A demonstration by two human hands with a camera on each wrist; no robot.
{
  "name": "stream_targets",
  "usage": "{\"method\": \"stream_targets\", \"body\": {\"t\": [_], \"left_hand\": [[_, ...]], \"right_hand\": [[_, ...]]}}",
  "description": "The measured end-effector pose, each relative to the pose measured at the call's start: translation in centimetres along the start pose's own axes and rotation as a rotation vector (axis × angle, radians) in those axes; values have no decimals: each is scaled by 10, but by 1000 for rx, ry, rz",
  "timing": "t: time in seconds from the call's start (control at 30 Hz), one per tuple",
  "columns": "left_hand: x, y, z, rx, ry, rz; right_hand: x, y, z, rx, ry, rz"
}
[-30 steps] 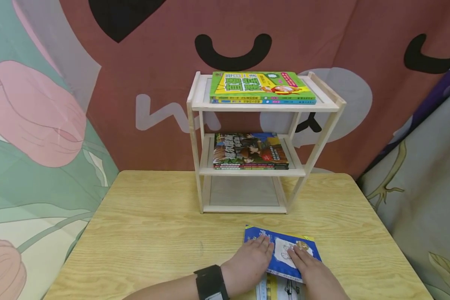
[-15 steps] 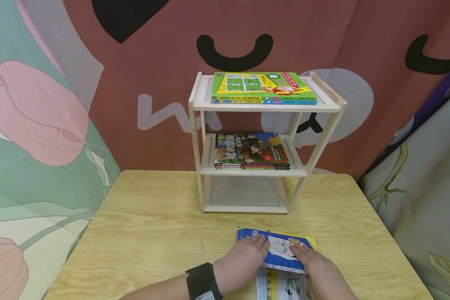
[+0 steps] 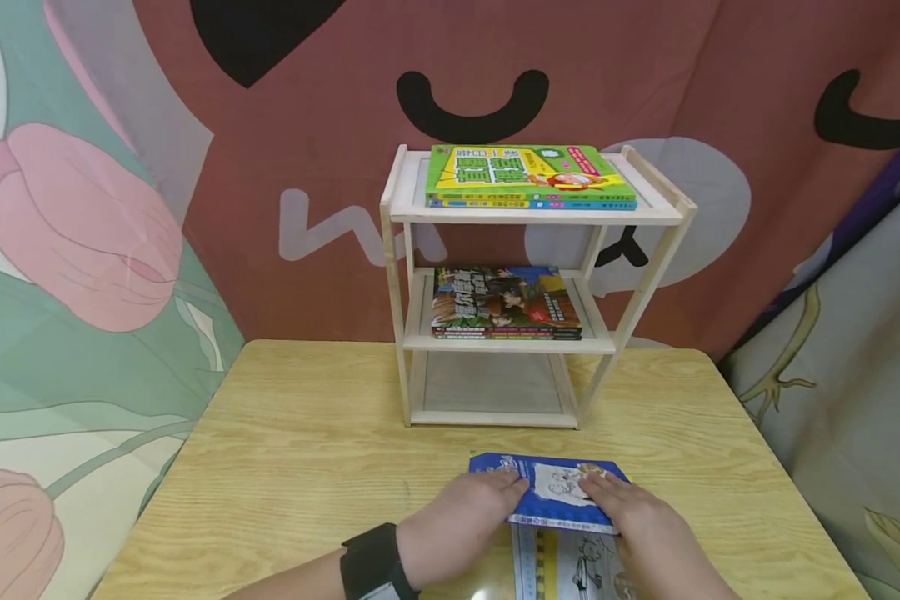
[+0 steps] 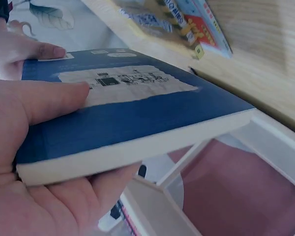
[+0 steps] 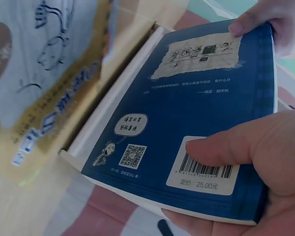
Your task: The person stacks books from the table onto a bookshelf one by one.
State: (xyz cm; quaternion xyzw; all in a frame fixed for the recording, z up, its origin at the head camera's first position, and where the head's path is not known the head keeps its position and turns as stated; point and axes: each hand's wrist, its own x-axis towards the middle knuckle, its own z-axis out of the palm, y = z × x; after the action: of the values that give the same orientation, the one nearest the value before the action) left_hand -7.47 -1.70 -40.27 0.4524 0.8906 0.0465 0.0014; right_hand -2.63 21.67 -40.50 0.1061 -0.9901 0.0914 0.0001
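Note:
Both hands grip a blue paperback book [image 3: 555, 507] by its two short ends, close over the front of the table. My left hand [image 3: 457, 527] holds one end, its thumb flat on the back cover and its fingers under the other side, as the left wrist view shows. At the opposite end my right hand [image 3: 656, 525] has its thumb on the white barcode label [image 5: 201, 169]. Fingers of both hands lie across the cover that faces the head camera. Beneath and nearer me lies another book [image 3: 562, 567] with a yellow strip and a line drawing.
Behind the hands stands a small three-tier wooden shelf [image 3: 495, 419]. Green books [image 3: 532, 177] lie on its top tier and dark-covered comic books [image 3: 506, 300] on the middle one. The wooden table [image 3: 307, 433] meets patterned curtains at the back and sides.
The blue book has shifted slightly left and turned straighter to the shelf, with both hands still on it. More of the book underneath shows now.

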Motion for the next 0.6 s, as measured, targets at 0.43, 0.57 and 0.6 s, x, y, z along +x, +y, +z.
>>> {"method": "stream_targets", "body": {"t": [0.43,0.57,0.6], "left_hand": [[-5,-6,-45,151,217,-45],[-7,-10,-51,148,372,-21],[-8,-11,-52,159,411,-15]], "right_hand": [[7,-16,-36,-79,261,-57],[9,-18,-40,-90,393,-96],[9,-18,-40,-86,442,-114]]}}
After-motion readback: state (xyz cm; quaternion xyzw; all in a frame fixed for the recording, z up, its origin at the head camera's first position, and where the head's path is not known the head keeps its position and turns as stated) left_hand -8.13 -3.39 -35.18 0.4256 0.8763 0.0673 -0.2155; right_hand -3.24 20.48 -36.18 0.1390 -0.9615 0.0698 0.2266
